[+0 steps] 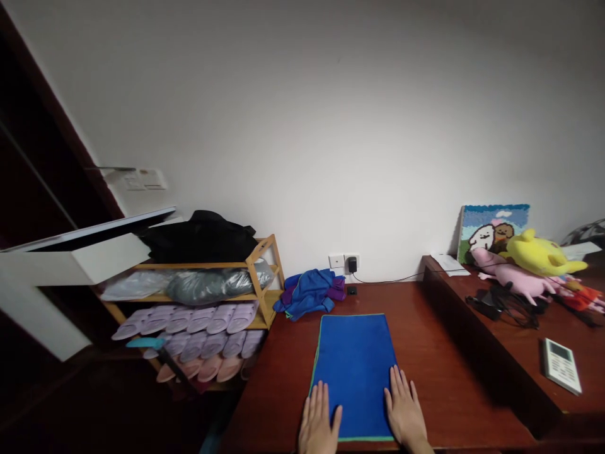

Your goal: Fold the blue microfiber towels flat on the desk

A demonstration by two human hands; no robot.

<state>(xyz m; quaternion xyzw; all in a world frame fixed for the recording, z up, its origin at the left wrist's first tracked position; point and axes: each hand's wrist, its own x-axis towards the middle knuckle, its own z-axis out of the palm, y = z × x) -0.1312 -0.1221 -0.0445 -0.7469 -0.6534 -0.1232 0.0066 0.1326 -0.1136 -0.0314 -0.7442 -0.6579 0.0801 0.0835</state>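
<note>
A blue cloth (355,366) with a thin green edge lies spread out flat on the reddish-brown wooden table (278,384). My left hand (319,422) rests palm down over the cloth's lower left edge, fingers stretched forward and thumb apart. Across from it, my right hand (404,407) lies flat over the lower right edge, its fingers also extended. Neither hand grips anything. Behind the cloth, near the wall, sits a crumpled heap of blue and purple cloths (309,293).
To the left stands a wooden shoe rack (262,277) with several lilac slippers (198,318) and a black bag (203,236). A raised surface at right holds plush toys (536,252), a picture (494,230) and a white remote control (561,366). A black plug (352,264) sits in the wall socket.
</note>
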